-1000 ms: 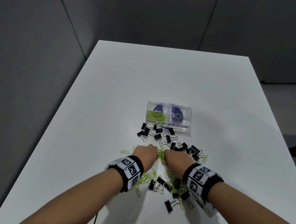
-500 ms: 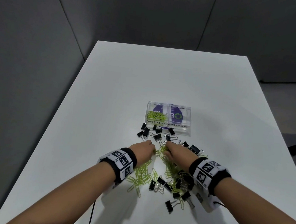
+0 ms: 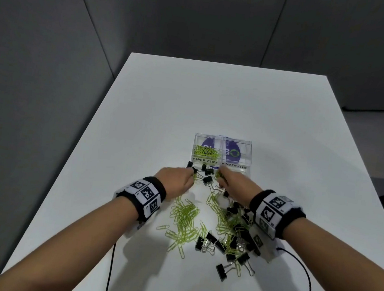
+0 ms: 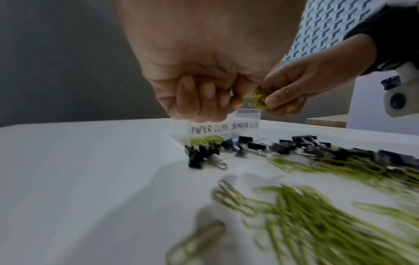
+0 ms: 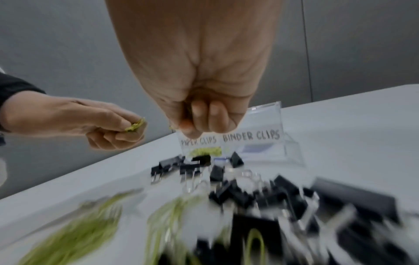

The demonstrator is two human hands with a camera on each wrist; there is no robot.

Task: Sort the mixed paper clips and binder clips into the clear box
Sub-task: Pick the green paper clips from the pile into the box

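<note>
My left hand (image 3: 179, 182) pinches a small bunch of thin lime-green wire paper clips (image 5: 136, 126), fingers curled under. My right hand (image 3: 236, 185) is clenched on another bunch (image 4: 260, 97) of the same glossy loops. Both hover just short of the clear box (image 3: 245, 146), a hard transparent plastic case on the white table (image 3: 142, 116), split in two and hand-lettered PAPER CLIPS and BINDER CLIPS; green clips lie in its left half. Black binder clips (image 3: 207, 179) with silver wire handles lie scattered before it, among loose green clips (image 3: 184, 220).
</note>
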